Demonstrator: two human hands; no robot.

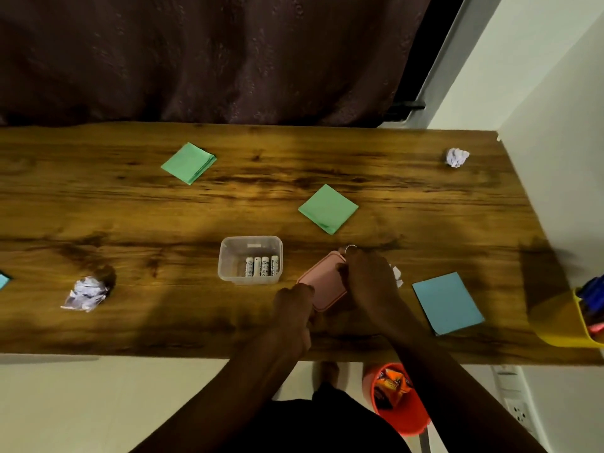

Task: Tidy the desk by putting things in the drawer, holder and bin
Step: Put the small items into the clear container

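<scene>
A pink lid (322,281) lies near the desk's front edge, and both hands grip it. My left hand (294,308) holds its near left corner; my right hand (369,279) holds its far right side. Just left of it stands a clear plastic box (250,259), uncovered, with several batteries inside. A small metal ring (351,247) shows above my right hand. Crumpled paper balls lie at the left (86,292), far right (456,157), and one (397,276) partly hidden behind my right hand. Two green note pads (188,162) (328,209) and a blue pad (447,302) lie flat.
A yellow holder (565,325) with pens stands at the desk's right end by the white wall. An orange bin (405,416) with wrappers sits on the floor under the front edge. A blue scrap (3,281) shows at the left border. A dark curtain hangs behind the wooden desk (130,207).
</scene>
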